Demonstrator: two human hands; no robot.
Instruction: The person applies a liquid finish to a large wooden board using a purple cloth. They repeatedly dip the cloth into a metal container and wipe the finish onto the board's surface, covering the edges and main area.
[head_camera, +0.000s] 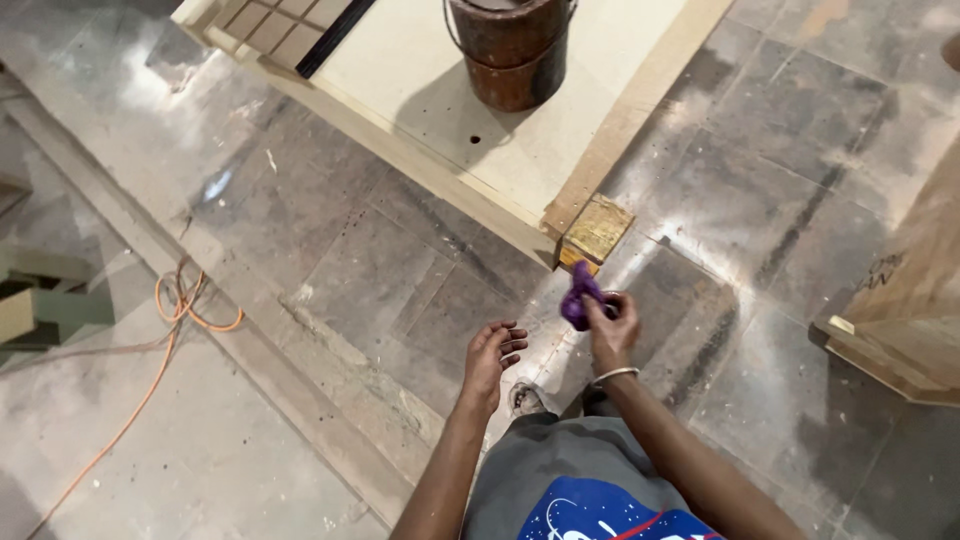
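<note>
Head view: right hand (612, 330) pinches crumpled purple cloth (580, 296).

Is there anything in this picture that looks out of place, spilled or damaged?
Two things stand out. A loose orange cable lies in a tangle on the grey floor to the left. The pale wooden panel carrying a rusty brown metal bucket rests on a small yellowish wood block at its corner only. Nothing looks spilled.

Stained floor (380, 270): orange cable (180, 310), wood block (596, 232) under panel (440, 90).
</note>
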